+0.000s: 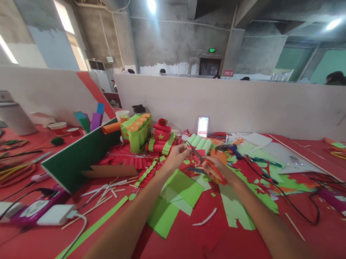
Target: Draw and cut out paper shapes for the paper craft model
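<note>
My right hand (221, 170) is closed around the handles of a pair of scissors (217, 172) with orange-red grips. The blades point up and left, and their tips reach my left hand (176, 157). The fingers of that hand are pinched together at the tips; what they hold is too small to make out, with bits of red beside them. Just beyond the blades lie pale green paper rolls (199, 143). Under and in front of my hands, green paper squares (186, 187) overlap on the red tabletop (179, 248).
Left of centre stand a green and orange paper model (140, 132) and red rolls with a star (161, 136). A dark green board (71, 159) leans there. A purple power strip (36, 211) lies front left. A glue gun (233, 150) with a trailing cord lies right among paper scraps. A phone (203, 126) stands behind.
</note>
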`<state>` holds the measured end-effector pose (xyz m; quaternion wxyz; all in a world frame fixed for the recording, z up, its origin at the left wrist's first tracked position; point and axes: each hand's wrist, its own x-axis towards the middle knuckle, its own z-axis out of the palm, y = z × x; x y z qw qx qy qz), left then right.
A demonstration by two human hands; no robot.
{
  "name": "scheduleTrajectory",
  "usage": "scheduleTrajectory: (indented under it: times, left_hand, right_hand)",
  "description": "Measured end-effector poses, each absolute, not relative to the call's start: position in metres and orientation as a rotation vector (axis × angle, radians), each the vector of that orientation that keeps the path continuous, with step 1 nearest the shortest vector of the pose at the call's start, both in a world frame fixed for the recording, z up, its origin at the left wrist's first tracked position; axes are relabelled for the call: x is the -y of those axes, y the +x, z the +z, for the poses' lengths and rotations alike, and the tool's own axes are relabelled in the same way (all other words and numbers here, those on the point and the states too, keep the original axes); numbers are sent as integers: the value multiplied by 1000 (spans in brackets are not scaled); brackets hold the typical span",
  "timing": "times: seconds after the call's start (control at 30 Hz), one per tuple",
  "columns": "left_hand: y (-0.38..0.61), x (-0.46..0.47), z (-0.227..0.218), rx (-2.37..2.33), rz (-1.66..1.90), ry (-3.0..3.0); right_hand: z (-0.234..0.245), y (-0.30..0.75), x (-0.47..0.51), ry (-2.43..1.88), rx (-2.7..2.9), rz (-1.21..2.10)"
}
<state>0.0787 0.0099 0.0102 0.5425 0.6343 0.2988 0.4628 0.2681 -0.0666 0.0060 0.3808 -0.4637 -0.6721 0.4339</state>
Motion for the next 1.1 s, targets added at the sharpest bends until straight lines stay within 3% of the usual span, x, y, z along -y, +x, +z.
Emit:
scheduleTrajectory:
  times: [1.1]
  left_hand:
    - [80, -9, 10, -733, 1159, 1523]
  right_hand:
    - [-6, 251, 65, -1157, 1559, 1110]
